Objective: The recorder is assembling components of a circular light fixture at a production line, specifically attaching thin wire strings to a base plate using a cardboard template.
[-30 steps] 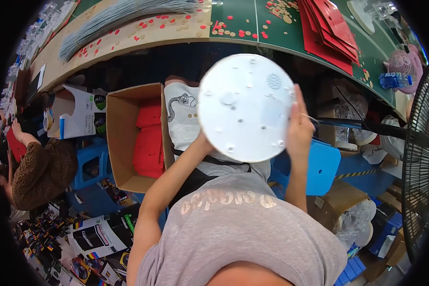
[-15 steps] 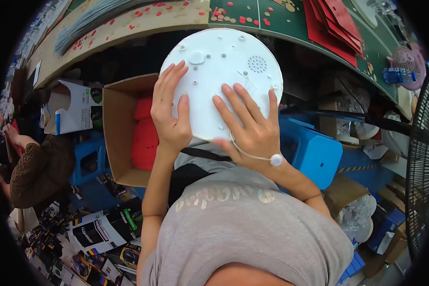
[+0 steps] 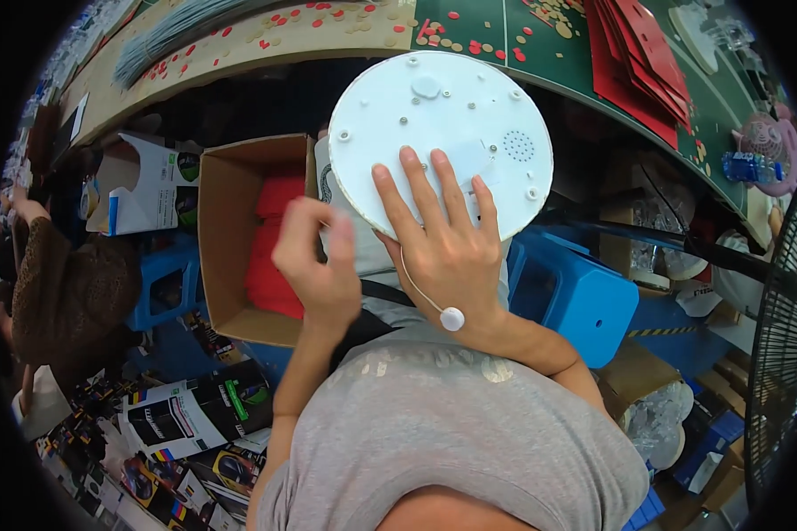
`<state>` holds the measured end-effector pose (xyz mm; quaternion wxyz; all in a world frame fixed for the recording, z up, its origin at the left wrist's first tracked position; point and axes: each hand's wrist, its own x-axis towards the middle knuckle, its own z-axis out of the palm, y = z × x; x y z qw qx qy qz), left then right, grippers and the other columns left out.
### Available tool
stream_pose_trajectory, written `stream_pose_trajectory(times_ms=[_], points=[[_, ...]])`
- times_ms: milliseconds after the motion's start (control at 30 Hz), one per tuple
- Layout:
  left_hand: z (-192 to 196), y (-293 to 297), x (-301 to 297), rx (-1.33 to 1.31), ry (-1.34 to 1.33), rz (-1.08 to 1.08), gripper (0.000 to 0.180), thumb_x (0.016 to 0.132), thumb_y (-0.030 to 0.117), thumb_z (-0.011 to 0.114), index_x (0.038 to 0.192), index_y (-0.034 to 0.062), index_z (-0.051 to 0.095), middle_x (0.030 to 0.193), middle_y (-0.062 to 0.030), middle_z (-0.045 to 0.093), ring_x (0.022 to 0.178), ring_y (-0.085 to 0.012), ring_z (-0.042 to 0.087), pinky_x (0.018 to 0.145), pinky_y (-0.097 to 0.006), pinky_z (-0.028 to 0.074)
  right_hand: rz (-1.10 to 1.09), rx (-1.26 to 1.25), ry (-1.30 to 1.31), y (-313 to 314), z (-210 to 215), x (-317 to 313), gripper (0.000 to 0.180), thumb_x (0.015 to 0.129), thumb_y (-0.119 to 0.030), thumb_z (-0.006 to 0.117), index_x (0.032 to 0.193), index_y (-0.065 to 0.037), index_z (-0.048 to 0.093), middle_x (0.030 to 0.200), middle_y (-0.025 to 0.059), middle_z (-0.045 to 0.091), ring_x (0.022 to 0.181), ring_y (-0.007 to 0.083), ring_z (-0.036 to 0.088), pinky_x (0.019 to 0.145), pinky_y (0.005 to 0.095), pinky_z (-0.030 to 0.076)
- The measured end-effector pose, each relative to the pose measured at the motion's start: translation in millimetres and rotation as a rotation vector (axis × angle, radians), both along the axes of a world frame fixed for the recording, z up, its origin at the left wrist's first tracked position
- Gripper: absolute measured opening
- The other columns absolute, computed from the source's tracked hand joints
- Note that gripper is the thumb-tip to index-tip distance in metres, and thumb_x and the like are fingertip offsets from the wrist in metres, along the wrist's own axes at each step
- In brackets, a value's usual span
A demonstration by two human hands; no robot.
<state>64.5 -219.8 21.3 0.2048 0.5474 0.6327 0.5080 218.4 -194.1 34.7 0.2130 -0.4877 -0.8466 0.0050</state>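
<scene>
Off the white disc has come the left grip; half a second ago its fingers lay on the disc's face, which has since turned clockwise, its oval bump swinging from upper left to the top. From my feed, the disc is over the lap, short of the table. Being round, it gives me no long axis; the bump and the speaker-like holes to the right tell its turn. My right grip is nearer: touching, fingers spread flat across the lower face, not clamped. From my left grip, the disc lies up and to the right, near but apart. That thumb and forefinger are close together, too blurred to tell whether they meet or pinch anything. A thin white cable trails over the back of my right grip.
</scene>
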Motion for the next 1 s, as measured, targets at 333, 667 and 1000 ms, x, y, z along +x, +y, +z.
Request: stream_pose_trajectory(times_ms=[333,667,1000], points=[[14.2,-12.7,-2.9,-0.446,-0.694,-0.371,0.008,0.093,0.002,0.071,0.096,-0.0049,0.066,0.09,-0.0066,0.071,0.082,-0.0106,0.067,0.077,-0.025,0.054,0.115,-0.14,0.149,15.1,13.7,0.7,0.081,0.08,-0.013,0.069,0.152,0.008,0.039,0.151,0.0213,0.051,0.139,0.0342,0.052,0.111,0.0491,0.042],[10.9,-5.8,10.4,-0.413,-0.86,-0.271,0.022,0.102,0.018,0.059,0.087,0.0013,0.06,0.069,0.0032,0.049,0.058,-0.0037,0.035,0.053,-0.022,0.026,0.167,-0.051,0.3,17.8,11.3,19.6,0.061,0.072,-0.011,0.079,0.128,0.007,0.064,0.134,0.0207,0.065,0.128,0.0338,0.062,0.104,0.0457,0.05],[5.4,-6.9,18.3,-0.352,-0.616,-0.051,0.032,0.098,0.016,0.066,0.072,-0.0015,0.064,0.054,0.0021,0.052,0.048,-0.0021,0.033,0.051,-0.021,0.026,-0.195,0.26,0.439,140.4,49.3,166.4,0.045,0.082,-0.016,0.079,0.123,0.0,0.07,0.127,0.0168,0.07,0.122,0.0373,0.064,0.107,0.0411,0.048]])
